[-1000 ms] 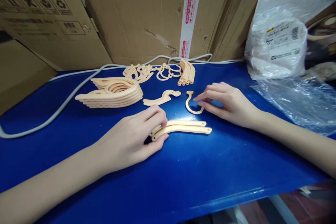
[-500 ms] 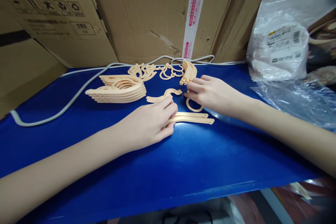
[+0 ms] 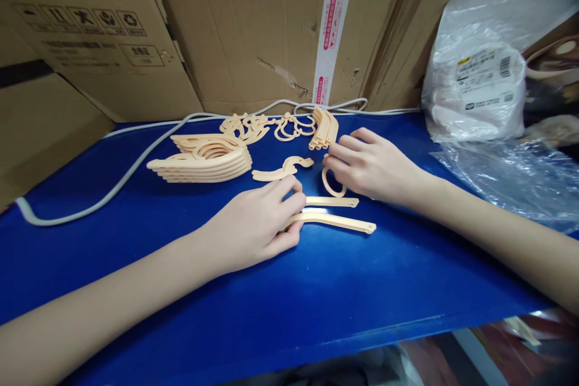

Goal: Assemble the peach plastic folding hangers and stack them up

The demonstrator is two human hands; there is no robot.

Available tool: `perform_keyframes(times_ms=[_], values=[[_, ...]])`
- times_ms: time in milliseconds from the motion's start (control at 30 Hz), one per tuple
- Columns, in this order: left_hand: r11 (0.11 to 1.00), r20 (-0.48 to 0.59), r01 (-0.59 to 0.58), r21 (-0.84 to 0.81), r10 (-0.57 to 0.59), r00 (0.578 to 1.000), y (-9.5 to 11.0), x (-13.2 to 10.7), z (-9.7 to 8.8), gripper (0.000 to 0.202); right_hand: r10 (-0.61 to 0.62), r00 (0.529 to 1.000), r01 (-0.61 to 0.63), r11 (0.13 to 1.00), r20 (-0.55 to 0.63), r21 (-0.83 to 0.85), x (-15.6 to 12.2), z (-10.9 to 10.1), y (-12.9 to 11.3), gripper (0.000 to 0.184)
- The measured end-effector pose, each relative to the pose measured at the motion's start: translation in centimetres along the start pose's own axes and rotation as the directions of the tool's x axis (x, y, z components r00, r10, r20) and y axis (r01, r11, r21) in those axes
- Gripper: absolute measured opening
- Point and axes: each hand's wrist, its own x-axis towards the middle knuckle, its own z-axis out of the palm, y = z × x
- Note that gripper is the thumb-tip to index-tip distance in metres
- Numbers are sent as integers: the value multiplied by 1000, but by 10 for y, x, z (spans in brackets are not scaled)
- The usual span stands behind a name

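My left hand [image 3: 265, 220] is closed around the near end of a long, thin beige plastic strip [image 3: 339, 221], which points right and has a small hole at its tip. A second strip [image 3: 333, 201] lies just behind it, its left end hidden by my fingers. My right hand [image 3: 368, 163] has its fingers bent down on a round beige plastic hook [image 3: 333, 192]; the fingertips cover its upper part. Between the hands and slightly farther back lies a wavy beige piece [image 3: 283, 170] on the blue tabletop [image 3: 362, 289].
A stack of beige hanger-shaped pieces [image 3: 203, 163] sits at left. Loose curved hooks [image 3: 246, 126] and a bundle of short curved strips [image 3: 324, 128] lie behind. A white cable [image 3: 136, 172] crosses the table. Cardboard boxes [image 3: 253, 30] and a plastic-wrapped package [image 3: 479, 90] border it.
The near strip in my left hand has swung toward me at its right end, widening the gap to the other strip. My right hand has shifted slightly right, and the hook has turned a little.
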Motion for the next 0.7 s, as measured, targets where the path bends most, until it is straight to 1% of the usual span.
perform_keyframes(times_ms=[33, 100, 133, 167, 200, 233, 267, 300, 333, 400, 433, 500, 533, 600, 667, 700], values=[[1000, -22, -10, 12, 10, 1000, 0, 0, 0, 17, 52, 998, -51, 998, -31, 34, -1, 3, 1, 31], [999, -86, -18, 26, 20, 996, 1, -1, 0, 14, 163, 982, -147, 975, -89, 170, -2, 8, 1, 28], [1000, -122, -13, 15, 15, 992, 1, -1, 0, 13, 221, 969, -186, 946, -108, 266, -3, 10, 1, 25], [1000, -150, 6, -19, -9, 989, 1, -1, -1, 12, 282, 953, -222, 899, -112, 377, -3, 12, 0, 21], [996, -166, 40, -81, -53, 985, 1, -1, -2, 12, 346, 933, -253, 828, -101, 501, -4, 13, -2, 17], [981, -171, 87, -172, -117, 978, 1, -1, -4, 13, 412, 909, -282, 727, -68, 626, -3, 13, -4, 15], [947, -171, 142, -288, -196, 966, 0, -1, -6, 14, 469, 883, -304, 600, -18, 740, -3, 13, -6, 15], [890, -164, 192, -414, -281, 946, 0, 0, -8, 14, 511, 858, -317, 458, 46, 831, -2, 12, -8, 16], [813, -152, 234, -533, -364, 919, -1, 0, -11, 13, 537, 836, -321, 312, 113, 894, -1, 10, -10, 20], [656, -129, 261, -708, -484, 866, -2, 2, -16, 12, 549, 800, -322, 53, 242, 945, 3, 5, -12, 26], [588, -116, 259, -766, -523, 845, -3, 3, -19, 12, 549, 780, -325, -53, 300, 944, 5, 3, -13, 27], [474, -95, 243, -846, -583, 807, -6, 5, -25, 13, 544, 736, -334, -226, 403, 915, 10, -1, -13, 25], [422, -87, 230, -877, -611, 787, -7, 5, -28, 12, 538, 715, -335, -296, 446, 894, 12, -2, -13, 23], [333, -69, 209, -920, -660, 748, -10, 7, -33, 10, 528, 688, -311, -404, 498, 860, 14, -1, -14, 21], [283, -59, 198, -939, -697, 714, -11, 8, -38, 11, 518, 687, -266, -473, 509, 840, 16, 3, -15, 21], [271, -55, 200, -942, -709, 703, -12, 9, -39, 14, 513, 693, -248, -491, 507, 835, 16, 6, -16, 21]])
